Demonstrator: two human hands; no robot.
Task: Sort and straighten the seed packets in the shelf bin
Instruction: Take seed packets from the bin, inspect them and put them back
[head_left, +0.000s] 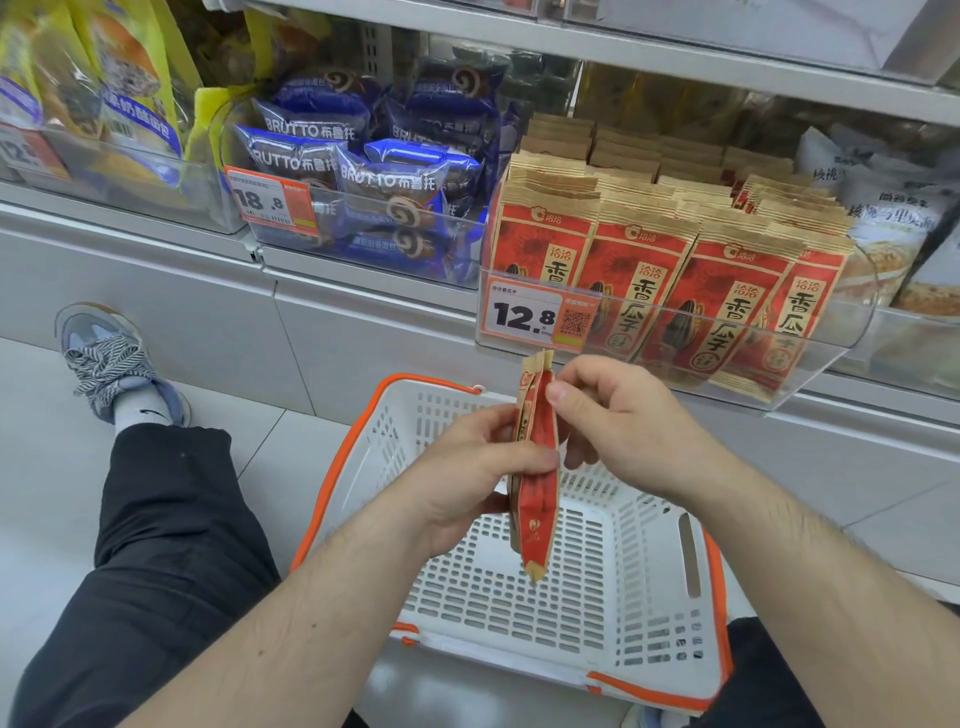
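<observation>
shop | price tags (522, 316) on stocked shelf bins (810, 358) | shopping basket (649, 587)

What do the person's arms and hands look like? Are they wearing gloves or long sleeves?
No gloves and no long sleeves. Both forearms are bare all the way to the bottom of the picture, with some fine hair on them. The left hand and the right hand are bare too, with short nails on the fingers. I see no rings, watch or bracelets.
</observation>
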